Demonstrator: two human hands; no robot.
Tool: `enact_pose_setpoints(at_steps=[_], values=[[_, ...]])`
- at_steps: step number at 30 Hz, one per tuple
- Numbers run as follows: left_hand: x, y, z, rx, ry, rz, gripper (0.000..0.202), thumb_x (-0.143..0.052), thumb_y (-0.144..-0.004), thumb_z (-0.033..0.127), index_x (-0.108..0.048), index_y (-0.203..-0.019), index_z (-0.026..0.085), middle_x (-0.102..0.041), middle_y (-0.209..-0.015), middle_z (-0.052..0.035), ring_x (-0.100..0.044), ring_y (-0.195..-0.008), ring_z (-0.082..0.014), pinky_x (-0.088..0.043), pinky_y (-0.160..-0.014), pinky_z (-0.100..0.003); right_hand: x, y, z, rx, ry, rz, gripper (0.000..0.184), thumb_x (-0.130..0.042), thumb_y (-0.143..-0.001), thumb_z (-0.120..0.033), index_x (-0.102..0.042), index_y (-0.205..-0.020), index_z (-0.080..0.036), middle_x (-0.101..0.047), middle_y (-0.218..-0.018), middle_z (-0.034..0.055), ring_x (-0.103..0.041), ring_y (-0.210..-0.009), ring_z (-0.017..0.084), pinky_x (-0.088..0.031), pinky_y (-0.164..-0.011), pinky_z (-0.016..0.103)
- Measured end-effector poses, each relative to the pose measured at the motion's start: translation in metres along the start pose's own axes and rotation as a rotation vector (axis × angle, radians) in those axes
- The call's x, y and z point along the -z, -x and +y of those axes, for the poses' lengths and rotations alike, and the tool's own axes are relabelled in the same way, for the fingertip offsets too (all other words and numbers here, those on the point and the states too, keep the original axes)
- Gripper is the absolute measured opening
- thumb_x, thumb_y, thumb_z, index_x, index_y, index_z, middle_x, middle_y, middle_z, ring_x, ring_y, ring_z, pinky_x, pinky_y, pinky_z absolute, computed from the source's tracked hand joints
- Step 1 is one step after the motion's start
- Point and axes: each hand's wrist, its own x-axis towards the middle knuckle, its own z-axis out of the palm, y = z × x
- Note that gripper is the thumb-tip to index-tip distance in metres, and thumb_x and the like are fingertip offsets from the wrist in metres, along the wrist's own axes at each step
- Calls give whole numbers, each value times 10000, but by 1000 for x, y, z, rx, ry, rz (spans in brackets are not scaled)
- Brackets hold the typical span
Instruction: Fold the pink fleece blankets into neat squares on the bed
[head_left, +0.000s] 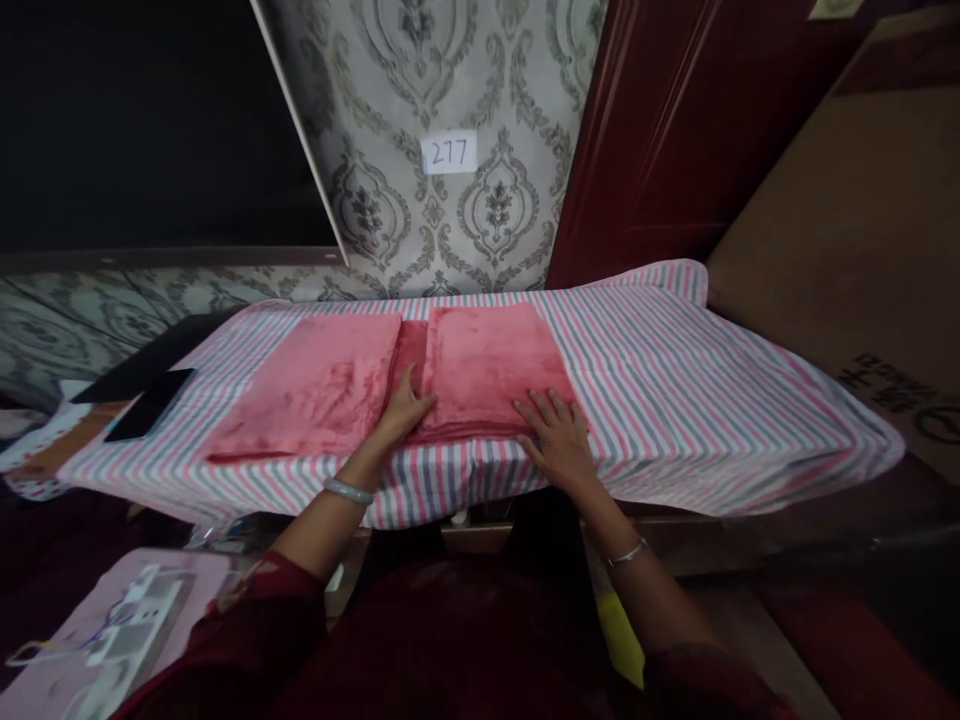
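Observation:
A pink plush cloth, perhaps a blanket or a large towel, lies on the striped tablecloth. Its right part is folded into a thick, layered square. The left part lies as a flatter panel, and a narrow, darker strip shows between the two. In that gap rests my left hand, thumb and forefinger apart; its other fingers are partly hidden. My right hand presses flat on the right square's near right corner, fingers spread.
A black phone lies at the table's left end. Behind stand a dark screen and a patterned wall with a paper label. A large cardboard box rises at the right. A power strip sits low at the left.

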Motion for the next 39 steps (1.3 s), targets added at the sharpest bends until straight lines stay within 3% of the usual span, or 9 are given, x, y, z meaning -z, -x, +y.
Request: enact_pose_setpoints(at_steps=[4, 8, 13, 19, 22, 25, 31, 36, 39], values=[[-3, 11, -3, -116, 66, 7, 1127, -743, -627, 172, -200, -1614, 187, -361, -1618, -157, -393, -1467, -321, -338, -1206, -432, -4, 0, 1, 16, 7, 33, 514, -490, -996, -431, -519, -1494, -303, -443, -1592, 68, -302, -1488, 340, -217, -1181, 601], [-4, 16, -9, -153, 146, -70, 1124, -648, -588, 109, -195, -1615, 167, -190, -1698, -152, -186, -1565, -299, -166, -1275, -429, -5, 0, 0, 29, 8, 58, 503, -504, -991, -422, -535, -1479, -303, -469, -1573, 71, -330, -1475, 340, -245, -1169, 595], [0, 17, -11, -114, 232, -98, 1080, -647, -614, 123, -233, -1607, 215, -224, -1698, -114, -219, -1559, -285, -167, -1276, -433, -4, 1, 1, 27, -41, 43, 515, -508, -987, -457, -536, -1479, -306, -467, -1576, 69, -344, -1478, 343, -252, -1172, 607], [3, 19, -13, -105, 268, -88, 1044, -692, -658, 192, -242, -1600, 187, -259, -1682, -142, -244, -1551, -300, -187, -1272, -440, 14, -24, 34, -91, -211, 79, 516, -305, -1059, -425, -606, -1412, -198, -628, -1410, 124, -537, -1351, 267, -399, -1134, 474], [4, 18, -15, -134, 265, -87, 1031, -708, -663, 212, -265, -1594, 208, -279, -1678, -120, -229, -1556, -295, -172, -1276, -431, 22, -48, 43, -202, -86, 125, 557, -314, -1054, -439, -506, -1502, -170, -517, -1521, 157, -432, -1442, 307, -366, -1154, 520], [4, 16, -17, -112, 252, -85, 1030, -711, -670, 221, -266, -1598, 256, -290, -1677, -84, -218, -1560, -289, -191, -1273, -425, 16, -64, 37, -226, 41, 21, 588, -394, -1031, -498, -422, -1561, -244, -347, -1641, 126, -285, -1516, 358, -335, -1146, 593], [5, 18, -15, -96, 215, -54, 1029, -712, -647, 226, -304, -1590, 282, -311, -1669, -58, -242, -1553, -298, -205, -1273, -427, -12, -58, 27, -176, 41, -145, 587, -430, -1022, -551, -426, -1555, -308, -325, -1655, 102, -311, -1501, 354, -390, -1103, 565], [15, 19, -8, 191, 350, -63, 1016, -697, -713, 350, -242, -1618, 261, -545, -1493, -131, -535, -1366, -327, -436, -1142, -488, -16, -61, 46, -195, -28, -216, 595, -398, -1032, -537, -366, -1585, -321, -320, -1657, 96, -310, -1509, 341, -400, -1093, 579], [20, 6, -2, 229, 390, -57, 1020, -726, -713, 420, -273, -1612, 257, -654, -1339, -135, -644, -1218, -325, -508, -1053, -481, -20, -79, 65, -157, -89, -140, 603, -365, -1043, -486, -348, -1597, -249, -389, -1619, 124, -355, -1493, 300, -409, -1112, 522]])
